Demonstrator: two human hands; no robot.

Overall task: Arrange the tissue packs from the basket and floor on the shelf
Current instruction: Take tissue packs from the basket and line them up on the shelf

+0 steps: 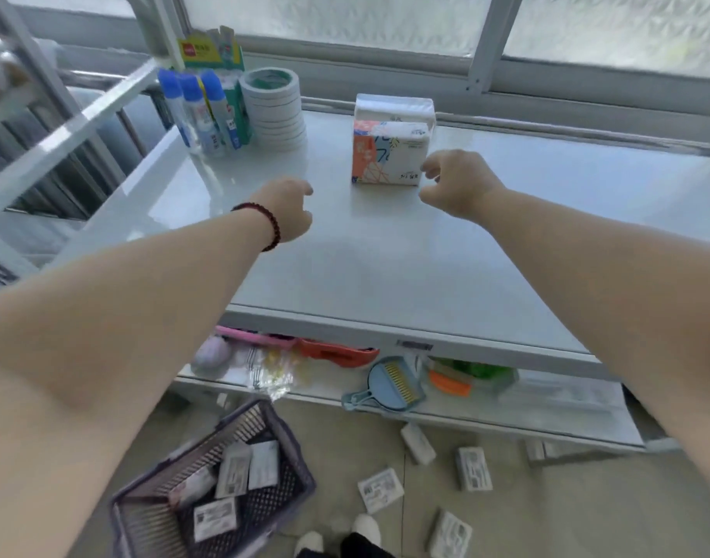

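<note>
a small shop or stockroom is suggested, though which of the two cannot be told. white metal shelving [385, 275] is set against a frosted window [345, 22]. goods are kept in multiples on it: glue bottles [196, 106] beside their display box [212, 50], a stack of tape rolls [274, 110], wrapped tissue packs [391, 147]. household items are laid out on the lower shelf [486, 408], among them a blue dustpan set [393, 384]. a price-label holder [415, 345] is fixed to the shelf edge, and a purple shopping basket [208, 489] is seen on the tiled floor [566, 517].

Orange-and-white patterned tissue pack [390, 155], purple basket [293, 453], blue-capped bottles [194, 110].
</note>
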